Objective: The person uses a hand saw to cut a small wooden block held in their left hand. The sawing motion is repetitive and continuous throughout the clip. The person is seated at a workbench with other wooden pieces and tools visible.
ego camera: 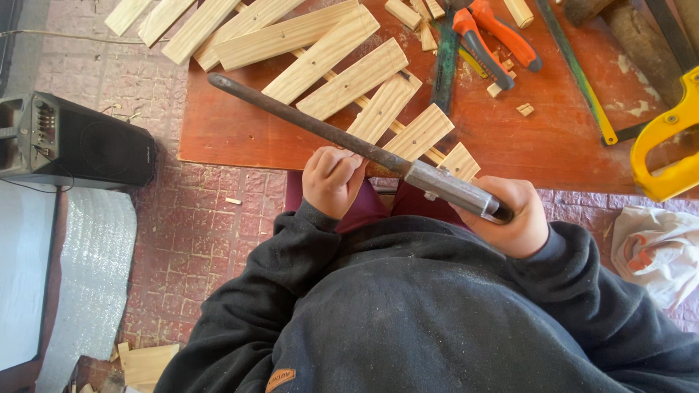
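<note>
My right hand (513,215) grips the grey metal handle end of a long dark file (313,125) that slants up to the left across the board. My left hand (333,178) is closed just under the file's shaft, fingers curled; what it holds is hidden, possibly a small wood piece. Both hands sit at the near edge of a reddish wooden board (233,135). A fan-shaped row of light wooden slats (328,51) joined on thin sticks lies on the board under the file.
Orange-handled pliers (495,36), a yellow-framed hacksaw (666,138), small wood offcuts (524,109) and a log (633,36) lie on the board's right. A black speaker (87,142) stands on the tiled floor left. A white cloth (655,247) lies right. More wood scraps (145,364) sit lower left.
</note>
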